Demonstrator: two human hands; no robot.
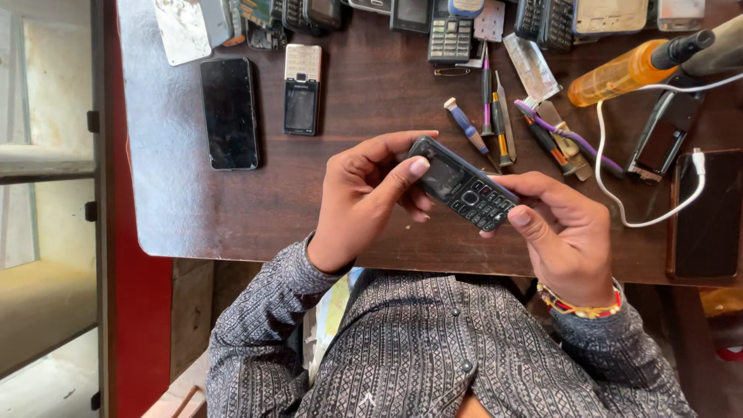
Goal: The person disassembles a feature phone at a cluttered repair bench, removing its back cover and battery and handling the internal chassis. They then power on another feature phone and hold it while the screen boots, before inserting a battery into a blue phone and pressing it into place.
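Note:
A small black keypad phone (463, 184) is held face up above the front edge of the dark wooden table (364, 101). My left hand (370, 197) grips its screen end, thumb lying on the screen's edge. My right hand (561, 232) holds the keypad end, thumb pressed beside the keys. A beaded bracelet (580, 306) circles my right wrist.
On the table lie a black smartphone (229, 113), a silver slider phone (301, 89), several screwdrivers (495, 116), a purple toothbrush (569, 138), an orange spray bottle (631, 70), a white cable (619, 193) and a dark phone (708, 213) at right. Several phones and parts line the far edge.

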